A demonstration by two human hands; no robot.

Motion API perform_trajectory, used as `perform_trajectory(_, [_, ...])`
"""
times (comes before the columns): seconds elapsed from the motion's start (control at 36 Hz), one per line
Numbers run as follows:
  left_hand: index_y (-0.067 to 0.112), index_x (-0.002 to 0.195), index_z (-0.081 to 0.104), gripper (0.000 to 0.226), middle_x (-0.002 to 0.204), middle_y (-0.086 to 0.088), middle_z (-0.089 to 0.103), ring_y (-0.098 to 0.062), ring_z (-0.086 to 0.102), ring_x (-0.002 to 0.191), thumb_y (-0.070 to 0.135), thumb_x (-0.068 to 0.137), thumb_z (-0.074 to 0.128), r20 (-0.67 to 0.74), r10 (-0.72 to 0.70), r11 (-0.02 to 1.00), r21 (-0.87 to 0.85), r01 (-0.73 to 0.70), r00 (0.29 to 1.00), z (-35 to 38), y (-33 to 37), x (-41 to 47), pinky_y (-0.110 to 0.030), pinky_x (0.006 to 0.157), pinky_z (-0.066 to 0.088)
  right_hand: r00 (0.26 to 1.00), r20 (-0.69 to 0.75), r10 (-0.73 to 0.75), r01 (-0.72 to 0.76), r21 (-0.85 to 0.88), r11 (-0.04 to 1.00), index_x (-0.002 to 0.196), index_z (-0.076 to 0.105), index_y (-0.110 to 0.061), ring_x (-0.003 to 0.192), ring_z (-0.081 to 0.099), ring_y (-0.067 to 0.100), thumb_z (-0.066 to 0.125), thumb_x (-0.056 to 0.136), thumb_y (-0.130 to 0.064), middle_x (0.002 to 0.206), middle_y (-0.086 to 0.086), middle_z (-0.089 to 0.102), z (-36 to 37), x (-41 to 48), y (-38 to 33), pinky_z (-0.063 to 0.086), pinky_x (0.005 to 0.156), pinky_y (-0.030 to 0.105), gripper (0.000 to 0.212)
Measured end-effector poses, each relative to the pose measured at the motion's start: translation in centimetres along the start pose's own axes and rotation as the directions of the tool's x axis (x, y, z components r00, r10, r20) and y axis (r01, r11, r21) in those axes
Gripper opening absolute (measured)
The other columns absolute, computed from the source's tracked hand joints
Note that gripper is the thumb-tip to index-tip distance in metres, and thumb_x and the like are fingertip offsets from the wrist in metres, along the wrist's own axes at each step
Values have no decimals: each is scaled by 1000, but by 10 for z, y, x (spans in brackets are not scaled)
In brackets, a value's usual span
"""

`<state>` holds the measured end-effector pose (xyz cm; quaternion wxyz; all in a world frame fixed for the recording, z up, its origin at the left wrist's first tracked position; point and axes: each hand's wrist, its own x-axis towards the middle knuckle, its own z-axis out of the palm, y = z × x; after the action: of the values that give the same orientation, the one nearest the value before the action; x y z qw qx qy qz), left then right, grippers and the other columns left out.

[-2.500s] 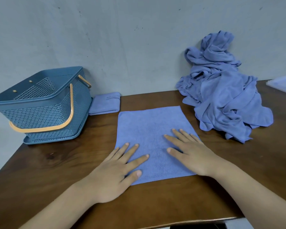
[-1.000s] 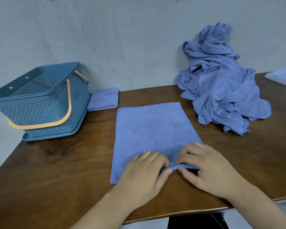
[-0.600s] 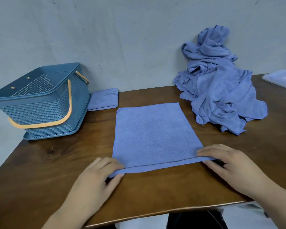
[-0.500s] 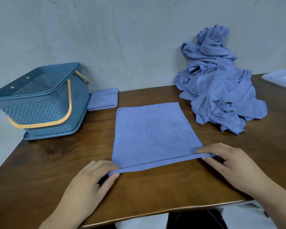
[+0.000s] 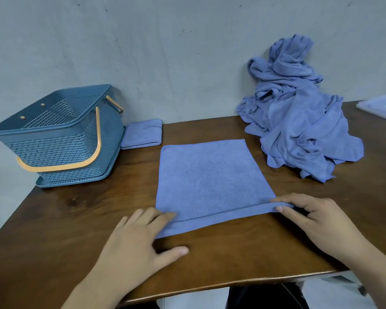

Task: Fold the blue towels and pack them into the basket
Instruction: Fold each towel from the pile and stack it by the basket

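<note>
One spread towel (image 5: 210, 179): right hand (image 5: 321, 221) pinches its near corner, left hand (image 5: 138, 244) presses flat; lettering on folded towel (image 5: 140, 136) unreadable.

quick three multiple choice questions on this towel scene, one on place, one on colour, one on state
1. Where is the folded towel relative to the basket? A inside it B beside it on the table C under it
2. Its handle is: A orange B white C black
3. The right hand is: A flat on the table B inside the basket C pinching the spread towel's near corner
Key: B, it lies by the basket's base; A, orange band over blue mesh; C, thumb and fingers close on the corner.
</note>
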<state>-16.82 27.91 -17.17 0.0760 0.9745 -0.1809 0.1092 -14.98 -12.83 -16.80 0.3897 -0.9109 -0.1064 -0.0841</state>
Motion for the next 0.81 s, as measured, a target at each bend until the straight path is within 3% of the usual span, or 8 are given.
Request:
perform_trajectory(0.06, [38,132,70,78,111,19,59,-12,58,105,95,84,45,-70,40,995,89,-33,997,0,18,13,-33,93,45,1000,-6,4,-4,-6,1000,111,74,-58,93,72,3,69,97,-41,103,-28,76,1,1,-1,51,83,23,22])
perform_trajectory(0.17, [35,131,68,61,118,13,63,-14,59,112,78,92,50,-83,124,992,37,-122,989,8,62,43,-35,98,49,1000,-8,26,-25,10,1000,110,76,-57,96,72,1,69,96,-43,105,-29,75,0,1,-2,52,84,25,21])
perform_trajectory(0.28, [31,109,73,22,101,11,65,-15,65,94,46,97,62,-90,184,982,61,-179,979,19,74,53,-31,75,55,1000,1,30,-30,11,999,110,75,-57,94,72,1,69,97,-39,105,-29,76,-2,0,-3,52,81,24,22])
perform_trajectory(0.33, [30,101,73,15,95,12,64,-15,65,87,38,93,63,-131,178,983,57,-172,975,18,61,47,-31,70,56,999,2,36,-36,12,999,110,76,-56,93,72,1,69,97,-39,104,-29,76,-2,0,-3,52,80,22,23])
perform_trajectory(0.42, [33,106,75,23,98,15,64,-12,63,88,40,97,55,-170,167,985,-10,-171,971,19,30,27,-28,75,54,999,-4,45,-45,4,999,110,77,-54,94,72,1,70,95,-41,104,-30,75,-2,1,-2,51,81,21,21])
perform_trajectory(0.56, [43,103,70,18,110,29,63,0,61,99,54,101,56,-127,9,967,-250,-41,992,8,-22,-8,-13,87,44,999,3,52,-52,12,999,110,77,-52,97,72,0,70,97,-39,104,-30,75,-1,2,0,52,84,25,19])
perform_trajectory(0.67, [46,103,65,7,120,25,68,-8,65,117,52,100,63,-105,-47,911,-413,-1,993,0,-32,-17,-20,90,48,999,8,53,-53,35,998,109,77,-53,100,71,-3,69,98,-40,107,-31,75,-2,2,-3,51,87,22,19])
perform_trajectory(0.81, [48,104,55,6,133,33,62,4,56,131,50,105,61,-48,-24,916,-402,2,999,-1,-22,-14,-8,94,42,998,12,55,-56,28,998,109,77,-53,100,71,-2,68,99,-42,108,-31,75,-3,2,-4,51,85,24,18])
